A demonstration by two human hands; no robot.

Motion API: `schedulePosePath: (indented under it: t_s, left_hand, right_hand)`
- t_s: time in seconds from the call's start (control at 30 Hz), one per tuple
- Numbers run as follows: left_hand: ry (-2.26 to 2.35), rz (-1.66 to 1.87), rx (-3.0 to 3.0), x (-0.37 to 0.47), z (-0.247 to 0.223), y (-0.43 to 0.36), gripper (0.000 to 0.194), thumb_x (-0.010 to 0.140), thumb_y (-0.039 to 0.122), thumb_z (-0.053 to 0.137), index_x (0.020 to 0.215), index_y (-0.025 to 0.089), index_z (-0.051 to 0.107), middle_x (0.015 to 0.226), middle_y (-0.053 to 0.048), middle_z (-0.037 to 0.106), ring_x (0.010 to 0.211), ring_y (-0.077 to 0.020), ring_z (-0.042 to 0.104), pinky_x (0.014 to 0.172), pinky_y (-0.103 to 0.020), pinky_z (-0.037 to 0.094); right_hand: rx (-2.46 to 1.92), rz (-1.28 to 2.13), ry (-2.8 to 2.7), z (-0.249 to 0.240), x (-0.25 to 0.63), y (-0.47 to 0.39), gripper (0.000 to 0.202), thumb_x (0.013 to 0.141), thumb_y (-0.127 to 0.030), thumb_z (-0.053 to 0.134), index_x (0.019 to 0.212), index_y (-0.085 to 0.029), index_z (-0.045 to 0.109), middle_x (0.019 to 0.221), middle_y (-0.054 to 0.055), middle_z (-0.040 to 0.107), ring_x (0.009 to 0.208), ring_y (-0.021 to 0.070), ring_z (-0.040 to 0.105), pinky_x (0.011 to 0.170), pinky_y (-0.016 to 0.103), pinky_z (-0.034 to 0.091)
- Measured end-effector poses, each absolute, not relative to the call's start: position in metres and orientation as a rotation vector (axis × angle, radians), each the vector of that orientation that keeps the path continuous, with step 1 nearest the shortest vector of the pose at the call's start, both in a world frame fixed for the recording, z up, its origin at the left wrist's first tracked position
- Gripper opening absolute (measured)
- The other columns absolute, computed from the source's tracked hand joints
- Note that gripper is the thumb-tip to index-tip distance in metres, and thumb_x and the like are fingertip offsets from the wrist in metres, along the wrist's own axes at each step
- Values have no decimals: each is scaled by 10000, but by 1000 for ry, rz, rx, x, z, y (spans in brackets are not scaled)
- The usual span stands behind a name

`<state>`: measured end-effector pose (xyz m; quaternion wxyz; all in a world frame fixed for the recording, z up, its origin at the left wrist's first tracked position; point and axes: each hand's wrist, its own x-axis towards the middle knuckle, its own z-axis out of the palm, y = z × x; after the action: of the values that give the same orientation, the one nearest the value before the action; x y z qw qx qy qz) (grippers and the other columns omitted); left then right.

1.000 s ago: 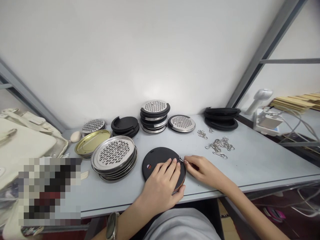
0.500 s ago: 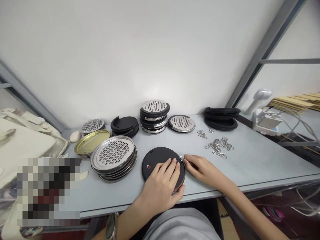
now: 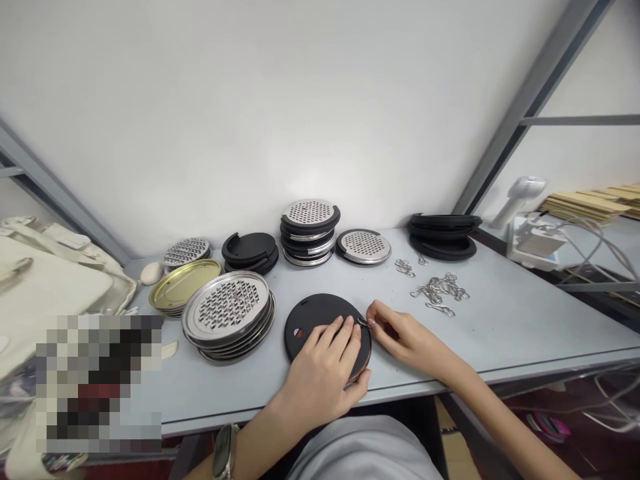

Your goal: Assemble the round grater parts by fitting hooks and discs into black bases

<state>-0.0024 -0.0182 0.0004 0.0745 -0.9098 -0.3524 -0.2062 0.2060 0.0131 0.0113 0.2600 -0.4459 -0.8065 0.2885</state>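
A black round grater case (image 3: pixel 320 308) lies face down near the table's front edge, a small red and white mark on its surface. My left hand (image 3: pixel 327 363) holds it, fingers flat across the top and thumb at the near rim. At the right edge of the case, my right hand (image 3: pixel 400 337) pinches a small metal snap hook (image 3: pixel 365 323). That hook touches the case's edge; its far end is partly hidden by my fingers. More snap hooks (image 3: pixel 440 290) lie in a loose pile beyond my right hand.
Metal grater discs (image 3: pixel 227 308) are stacked at left, beside gold-coloured lids (image 3: pixel 185 283). Black cases (image 3: pixel 250 248) and assembled graters (image 3: pixel 310 230) stand along the wall. More black cases (image 3: pixel 443 237) sit at back right. A cream bag (image 3: pixel 55 280) lies on the left.
My right fingers have shifted slightly and turned the snap hook at the case's edge. My left hand stays in place on the case.
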Motion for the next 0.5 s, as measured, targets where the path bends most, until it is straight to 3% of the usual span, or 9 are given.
schedulePosePath:
  t_s: [0.23,0.5]
  left_hand:
    - [-1054,-618,-2727,-2,1,-19,517,923,375,397,1336,67,446,1376,-136,472,1255,-269,429,1000,-389,353]
    - [-1048,-626,-2721,-2,1,-18,516,915,369,416,1332,68,452,1375,-137,474,1249,-269,438,1000,-387,356]
  right_hand:
    - [-1176,890,-1981,10,210,14,117,972,-275,307,1026,-233,402,688,-37,506,623,130,475,647,253,407]
    - [-1059,967,-1923,10,214,15,218,953,-238,336,849,-204,524,743,1,554,691,136,522,674,262,431]
